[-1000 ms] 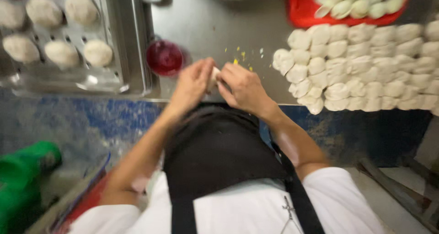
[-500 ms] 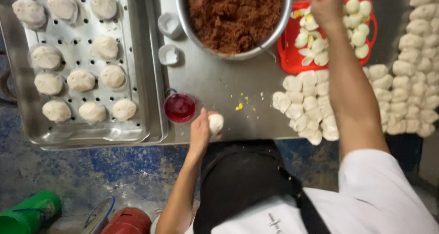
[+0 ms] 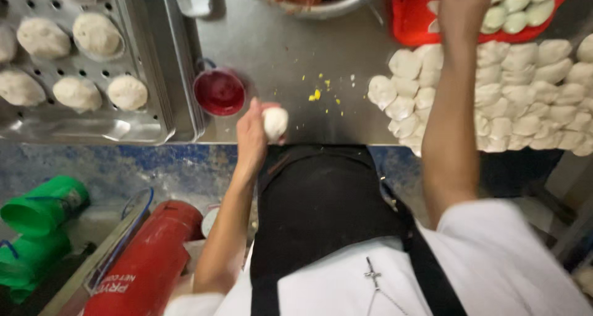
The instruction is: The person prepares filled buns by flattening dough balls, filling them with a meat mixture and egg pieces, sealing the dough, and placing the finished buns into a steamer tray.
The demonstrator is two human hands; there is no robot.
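Fingers [image 3: 267, 109] of the left hand [image 3: 250, 134] curl round a dough ball [image 3: 275, 122] — held at the near edge of the steel table [image 3: 290, 50], just right of a red cup [image 3: 219, 92]. Right hand [image 3: 462, 4] reaches into the red basket [image 3: 411, 19] of pale pieces; its fingers run out of frame, so grip cannot be told. Dough lumps [image 3: 513, 96] lie in rows beside that forearm. Tray [image 3: 133, 124] of buns [image 3: 126, 92] at left.

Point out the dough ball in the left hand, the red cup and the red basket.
dough ball [image 3: 275, 122]: head view, middle of its rounded top.
red cup [image 3: 219, 93]: head view, centre of its red inside.
red basket [image 3: 412, 21]: head view, bare left wall.
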